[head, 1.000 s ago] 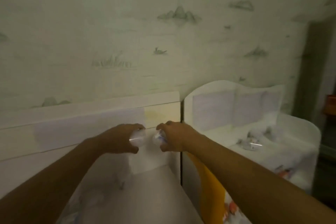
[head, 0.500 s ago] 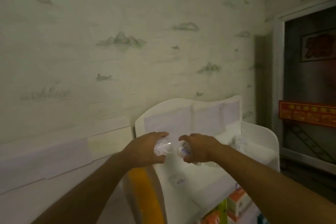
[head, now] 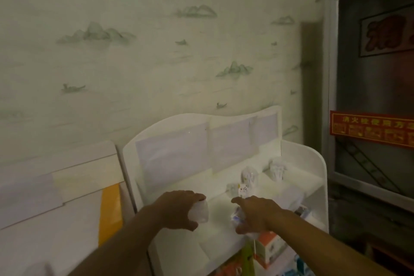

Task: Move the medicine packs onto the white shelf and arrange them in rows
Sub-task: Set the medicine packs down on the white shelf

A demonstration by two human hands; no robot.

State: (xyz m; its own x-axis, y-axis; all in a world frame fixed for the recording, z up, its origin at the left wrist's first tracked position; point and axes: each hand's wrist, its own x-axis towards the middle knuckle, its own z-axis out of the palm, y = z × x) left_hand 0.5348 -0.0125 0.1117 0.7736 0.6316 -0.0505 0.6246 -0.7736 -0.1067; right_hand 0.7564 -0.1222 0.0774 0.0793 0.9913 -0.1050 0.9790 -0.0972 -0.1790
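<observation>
My left hand point(head: 179, 209) grips a clear plastic medicine pack point(head: 200, 212) just above the front left of the white shelf point(head: 313, 163). A second clear pack point(head: 238, 216), with a blue mark on it, is held in my right hand point(head: 255, 214) a little to the right, over the same shelf top. Three packs stand on the shelf behind my hands: one at the front point(head: 237, 188), one in the middle point(head: 249, 176) and one at the back right point(head: 277, 168).
A white cabinet point(head: 56, 197) with a yellow panel point(head: 111, 213) stands left of the shelf. Boxed goods, one orange and white point(head: 270, 247), fill the tier below the shelf top. A dark door with a red sign point(head: 371, 129) is on the right.
The view has swung right and both hands have moved with their packs from the left cabinet to over the white shelf, and have come down closer to its top.
</observation>
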